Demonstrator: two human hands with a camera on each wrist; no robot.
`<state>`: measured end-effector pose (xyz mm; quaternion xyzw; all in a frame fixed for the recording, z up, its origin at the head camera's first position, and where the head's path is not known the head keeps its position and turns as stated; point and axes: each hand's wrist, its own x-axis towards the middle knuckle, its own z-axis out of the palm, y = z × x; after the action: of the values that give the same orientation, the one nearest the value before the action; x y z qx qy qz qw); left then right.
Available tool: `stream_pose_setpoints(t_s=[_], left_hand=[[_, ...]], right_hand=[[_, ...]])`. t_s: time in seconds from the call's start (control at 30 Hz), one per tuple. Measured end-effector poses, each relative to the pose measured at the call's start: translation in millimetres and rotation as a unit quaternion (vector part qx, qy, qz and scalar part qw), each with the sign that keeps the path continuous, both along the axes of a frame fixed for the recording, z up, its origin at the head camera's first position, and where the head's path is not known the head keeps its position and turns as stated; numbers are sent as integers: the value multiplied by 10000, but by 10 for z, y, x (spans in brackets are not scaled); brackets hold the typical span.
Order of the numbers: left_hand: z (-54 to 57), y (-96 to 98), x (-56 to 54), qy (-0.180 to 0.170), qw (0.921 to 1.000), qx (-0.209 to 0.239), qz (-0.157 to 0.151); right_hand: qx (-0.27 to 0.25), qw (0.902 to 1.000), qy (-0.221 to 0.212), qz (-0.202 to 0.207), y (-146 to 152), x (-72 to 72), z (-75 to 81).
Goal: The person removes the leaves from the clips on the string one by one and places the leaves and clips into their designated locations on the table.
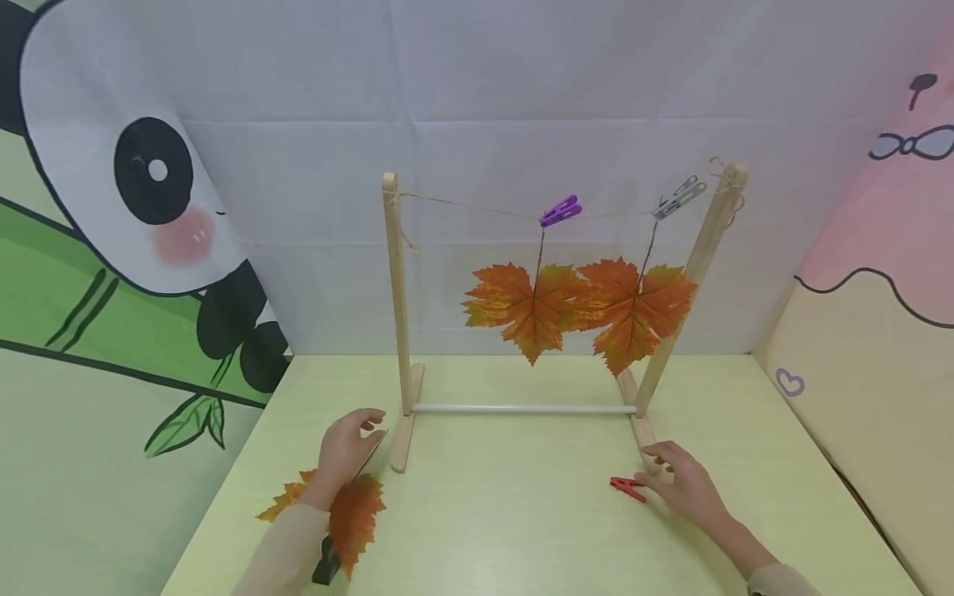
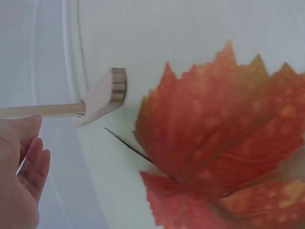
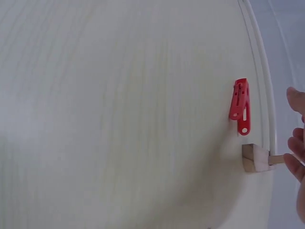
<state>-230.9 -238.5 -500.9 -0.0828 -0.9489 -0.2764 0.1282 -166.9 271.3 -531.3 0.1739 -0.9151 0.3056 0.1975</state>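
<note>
My left hand [image 1: 350, 447] hovers at the left of the table with thumb and fingers apart, beside the stem [image 2: 128, 145] of an orange-red maple leaf [image 1: 358, 517]. In the left wrist view a gap shows between the fingers and that stem. My forearm covers part of the leaf. A red clothespin [image 1: 628, 488] lies on the table at the right. Just right of it is my right hand [image 1: 689, 488], thumb and fingers spread. The right wrist view shows the red clothespin [image 3: 240, 106] apart from the fingers.
A wooden frame [image 1: 398, 290] with a white crossbar [image 1: 522, 408] stands at the back. From its string [image 1: 469, 205] hang two maple leaves [image 1: 525, 306], held by a purple clothespin [image 1: 561, 211] and a grey clothespin [image 1: 680, 199]. Printed cloth [image 1: 522, 83] encloses the table.
</note>
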Motion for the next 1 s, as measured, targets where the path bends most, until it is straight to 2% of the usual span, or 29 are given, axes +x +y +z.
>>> stream_pose_setpoints(t_s=[0.2, 0.4, 0.83, 1.0], left_hand=[[187, 85, -50, 295, 9992, -106, -259], [333, 186, -94, 568, 9971, 5, -498], [608, 398, -177, 867, 9939, -91, -681], [701, 455, -225, 919, 9930, 55, -743]], right_hand=[[208, 9995, 186, 164, -13, -105, 223], [343, 9980, 349, 400, -26, -194, 417], [483, 9939, 739, 663, -97, -332, 746], [572, 9908, 936, 790, -106, -381, 877]])
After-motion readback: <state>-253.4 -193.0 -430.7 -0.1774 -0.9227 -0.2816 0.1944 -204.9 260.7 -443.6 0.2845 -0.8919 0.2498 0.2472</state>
